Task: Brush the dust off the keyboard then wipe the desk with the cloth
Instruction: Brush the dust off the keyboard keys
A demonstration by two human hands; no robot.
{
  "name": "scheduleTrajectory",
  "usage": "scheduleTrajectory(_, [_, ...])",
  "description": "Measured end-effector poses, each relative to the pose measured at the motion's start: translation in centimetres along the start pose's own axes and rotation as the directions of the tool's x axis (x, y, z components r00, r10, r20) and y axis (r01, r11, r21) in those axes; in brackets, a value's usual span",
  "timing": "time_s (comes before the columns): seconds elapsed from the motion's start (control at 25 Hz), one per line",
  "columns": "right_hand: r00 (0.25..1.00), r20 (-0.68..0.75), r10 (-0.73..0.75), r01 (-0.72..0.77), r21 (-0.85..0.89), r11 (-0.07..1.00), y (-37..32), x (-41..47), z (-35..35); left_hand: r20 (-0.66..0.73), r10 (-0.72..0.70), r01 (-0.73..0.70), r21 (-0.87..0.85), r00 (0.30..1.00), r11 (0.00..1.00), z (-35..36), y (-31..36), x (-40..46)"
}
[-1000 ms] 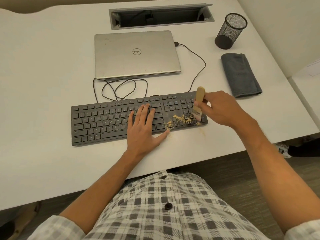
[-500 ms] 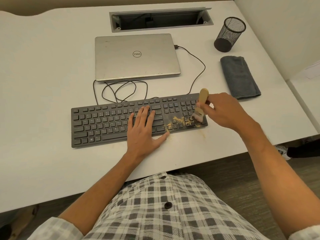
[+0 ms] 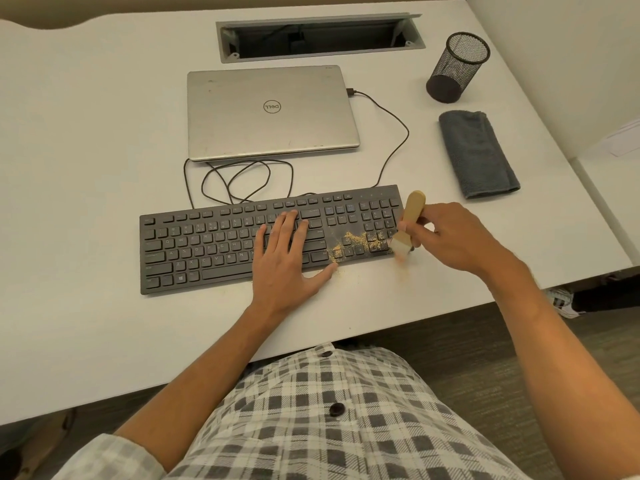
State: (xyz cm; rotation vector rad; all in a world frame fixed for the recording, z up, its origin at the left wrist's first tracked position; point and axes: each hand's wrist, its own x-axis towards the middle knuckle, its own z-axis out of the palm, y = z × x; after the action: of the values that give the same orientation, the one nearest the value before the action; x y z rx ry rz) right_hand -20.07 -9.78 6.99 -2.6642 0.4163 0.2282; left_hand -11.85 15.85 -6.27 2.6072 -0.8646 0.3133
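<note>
The right hand [image 3: 460,239], grip clamped on the brush [image 3: 408,220], has swept dust [image 3: 403,273] off the keyboard [image 3: 207,247] toward 6 o'clock; the flat left hand [image 3: 287,261] steadies it; more brushing remains.

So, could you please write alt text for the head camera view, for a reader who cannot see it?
A person's right hand sweeps a wooden brush over yellowish dust at a black keyboard's right end, while the left hand lies flat on its keys. Behind sit a closed laptop, a folded grey cloth and a mesh cup.
</note>
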Motion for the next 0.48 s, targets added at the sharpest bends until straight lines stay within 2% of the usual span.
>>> scheduleTrajectory(0.12, [0.994,-0.108,-0.016,0.011,-0.041,0.999,0.34,-0.15,0.09,0.001,0.000,0.000,-0.001,1.000,1.000,-0.01,0.04,0.00])
scheduleTrajectory(0.28, [0.997,-0.074,0.015,-0.013,0.021,1.000,0.62,-0.49,0.53,0.004,0.001,-0.001,-0.001,1.000,1.000,-0.01,0.05,0.00])
scheduleTrajectory(0.4, [0.986,-0.168,0.018,-0.014,0.021,1.000,0.76,-0.85,0.82,0.005,0.000,-0.001,0.001,1.000,1.000,-0.02,-0.03,-0.01])
scheduleTrajectory(0.48, [0.994,-0.106,0.020,-0.016,0.034,0.999,0.80,-1.01,0.97,0.004,0.000,0.000,0.004,1.000,1.000,-0.01,0.00,-0.02])
